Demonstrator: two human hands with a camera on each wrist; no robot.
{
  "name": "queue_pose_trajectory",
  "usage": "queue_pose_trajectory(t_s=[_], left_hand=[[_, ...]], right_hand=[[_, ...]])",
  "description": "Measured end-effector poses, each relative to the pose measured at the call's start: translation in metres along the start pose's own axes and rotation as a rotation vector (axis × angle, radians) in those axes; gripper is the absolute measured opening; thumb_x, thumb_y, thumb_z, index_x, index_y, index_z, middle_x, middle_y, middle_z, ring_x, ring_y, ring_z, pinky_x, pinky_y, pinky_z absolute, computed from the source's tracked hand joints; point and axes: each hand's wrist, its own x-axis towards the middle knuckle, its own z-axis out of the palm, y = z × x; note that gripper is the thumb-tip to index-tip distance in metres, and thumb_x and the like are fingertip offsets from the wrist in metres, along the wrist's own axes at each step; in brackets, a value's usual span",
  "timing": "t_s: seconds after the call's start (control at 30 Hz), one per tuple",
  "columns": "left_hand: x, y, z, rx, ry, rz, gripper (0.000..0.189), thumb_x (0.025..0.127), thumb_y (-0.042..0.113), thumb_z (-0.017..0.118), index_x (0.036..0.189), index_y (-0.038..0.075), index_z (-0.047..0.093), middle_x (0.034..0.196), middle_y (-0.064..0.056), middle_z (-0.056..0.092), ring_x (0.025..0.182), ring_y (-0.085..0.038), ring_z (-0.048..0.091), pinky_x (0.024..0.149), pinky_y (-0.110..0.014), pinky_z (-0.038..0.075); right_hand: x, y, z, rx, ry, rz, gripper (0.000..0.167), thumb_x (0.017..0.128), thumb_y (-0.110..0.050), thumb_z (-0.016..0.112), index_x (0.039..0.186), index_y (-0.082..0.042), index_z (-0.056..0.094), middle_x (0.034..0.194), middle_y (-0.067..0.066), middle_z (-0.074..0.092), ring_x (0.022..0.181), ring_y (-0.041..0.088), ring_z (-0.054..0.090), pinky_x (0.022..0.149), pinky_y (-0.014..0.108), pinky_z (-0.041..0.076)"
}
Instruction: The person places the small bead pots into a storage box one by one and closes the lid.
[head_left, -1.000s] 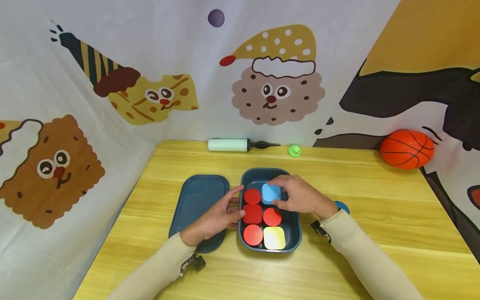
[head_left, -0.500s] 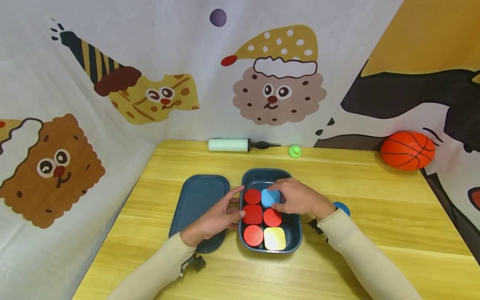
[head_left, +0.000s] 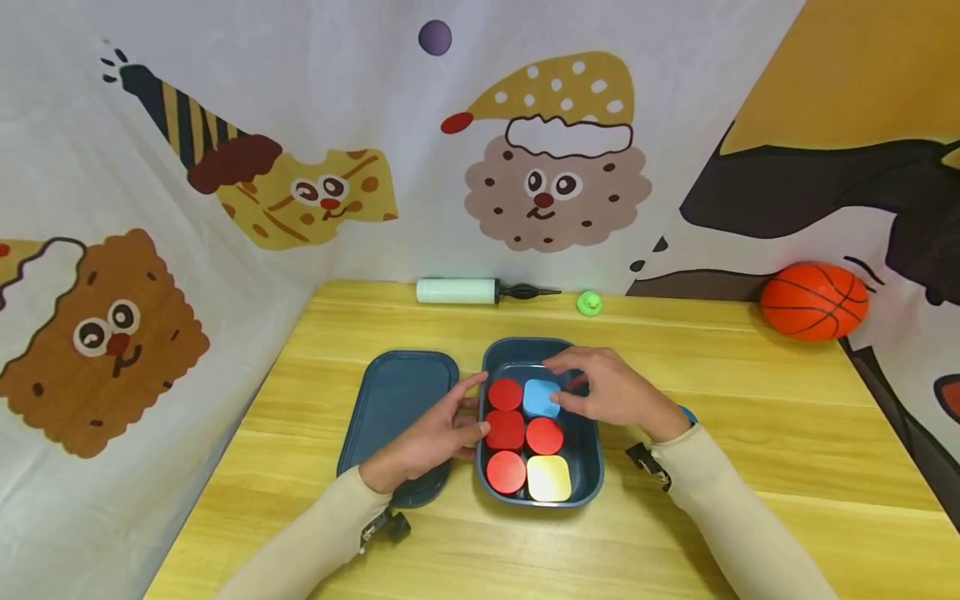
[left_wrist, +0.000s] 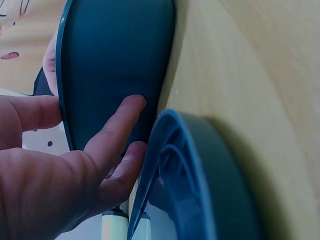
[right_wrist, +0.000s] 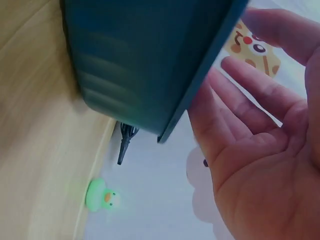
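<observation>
A deep dark-blue box [head_left: 592, 467] holds several blocks with round or rounded-square tops: a red square-topped block [head_left: 505, 429], a yellow block [head_left: 549, 478], a light-blue block [head_left: 538, 398] and red round ones such as this round block [head_left: 544, 436]. My left hand [head_left: 446, 429] rests at the box's left side. Its fingers lie straight along the outer wall and its thumb touches the rim, as the left wrist view shows. Over the right half hovers my right hand [head_left: 611, 392], fingers and thumb spread apart. Its thumb tip is beside the light-blue block; whether they touch I cannot tell.
A dark-blue lid [head_left: 401, 400] lies left of the box, partly under my left hand. Behind my right wrist a blue piece [head_left: 687, 414] peeks out. A hand pump [head_left: 457, 290], a green toy duck [head_left: 589, 302] and an orange ball [head_left: 814, 302] line the back edge.
The light-blue block has shifted slightly toward me in the box. My right hand has let go of it, spreading its fingers and drawing back right. The left hand has stayed in place.
</observation>
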Motion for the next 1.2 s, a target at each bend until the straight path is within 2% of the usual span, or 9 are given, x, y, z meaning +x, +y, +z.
queue_pose_trajectory(t_s=[0.1, 0.23, 0.5, 0.73, 0.87, 1.07, 1.2], left_hand=[[0.0, 0.0, 0.0, -0.001, -0.001, 0.0, 0.08, 0.107, 0.013, 0.062, 0.171, 0.03, 0.016, 0.158, -0.025, 0.039, 0.113, -0.022, 0.066, 0.085, -0.042, 0.064], [0.0, 0.0, 0.0, -0.006, -0.005, 0.0, 0.079, 0.108, 0.013, 0.061, 0.171, 0.029, 0.016, 0.158, -0.026, 0.037, 0.11, -0.021, 0.065, 0.083, -0.041, 0.063], [0.0, 0.0, 0.0, -0.003, -0.01, -0.004, 0.08, 0.107, 0.014, 0.061, 0.171, 0.029, 0.015, 0.159, -0.026, 0.037, 0.11, -0.02, 0.065, 0.082, -0.041, 0.063], [-0.001, 0.001, 0.001, 0.007, -0.002, 0.0, 0.08, 0.108, 0.015, 0.061, 0.171, 0.03, 0.014, 0.159, -0.024, 0.038, 0.115, -0.022, 0.065, 0.081, -0.043, 0.064], [-0.002, 0.002, 0.001, 0.013, 0.003, -0.006, 0.08, 0.107, 0.015, 0.061, 0.171, 0.032, 0.015, 0.16, -0.022, 0.038, 0.116, -0.023, 0.065, 0.083, -0.045, 0.064], [-0.002, 0.001, 0.001, 0.002, -0.003, 0.0, 0.08, 0.108, 0.014, 0.061, 0.171, 0.031, 0.015, 0.161, -0.024, 0.037, 0.118, -0.024, 0.065, 0.084, -0.047, 0.064], [-0.002, 0.0, 0.0, 0.0, -0.008, 0.005, 0.08, 0.108, 0.014, 0.06, 0.171, 0.029, 0.014, 0.161, -0.025, 0.035, 0.119, -0.025, 0.065, 0.085, -0.047, 0.064]], right_hand=[[-0.005, 0.002, -0.004, 0.03, 0.028, 0.017, 0.05, 0.092, -0.018, 0.084, 0.137, -0.003, 0.069, 0.129, 0.015, 0.074, 0.106, 0.029, 0.077, 0.09, 0.043, 0.064], [-0.012, 0.005, -0.01, 0.049, 0.062, 0.028, 0.05, 0.092, -0.016, 0.085, 0.138, -0.004, 0.068, 0.13, 0.014, 0.074, 0.113, 0.03, 0.074, 0.091, 0.046, 0.063], [-0.031, 0.019, -0.022, 0.037, 0.144, 0.046, 0.046, 0.092, -0.019, 0.084, 0.134, -0.006, 0.071, 0.128, 0.012, 0.075, 0.112, 0.026, 0.073, 0.087, 0.042, 0.064], [-0.051, 0.031, -0.032, 0.013, 0.18, 0.068, 0.04, 0.093, -0.02, 0.084, 0.13, -0.01, 0.072, 0.127, 0.006, 0.076, 0.109, 0.022, 0.074, 0.085, 0.037, 0.065], [-0.062, 0.039, -0.035, -0.006, 0.2, 0.066, 0.037, 0.092, -0.018, 0.084, 0.128, -0.013, 0.074, 0.124, 0.004, 0.077, 0.107, 0.018, 0.073, 0.083, 0.034, 0.064], [-0.082, 0.05, -0.038, -0.016, 0.231, 0.075, 0.033, 0.092, -0.015, 0.084, 0.124, -0.016, 0.075, 0.121, 0.003, 0.077, 0.105, 0.001, 0.068, 0.081, 0.031, 0.064], [-0.095, 0.055, -0.039, -0.017, 0.241, 0.075, 0.034, 0.092, -0.013, 0.084, 0.124, -0.016, 0.075, 0.123, 0.005, 0.076, 0.106, 0.0, 0.068, 0.082, 0.033, 0.064]])
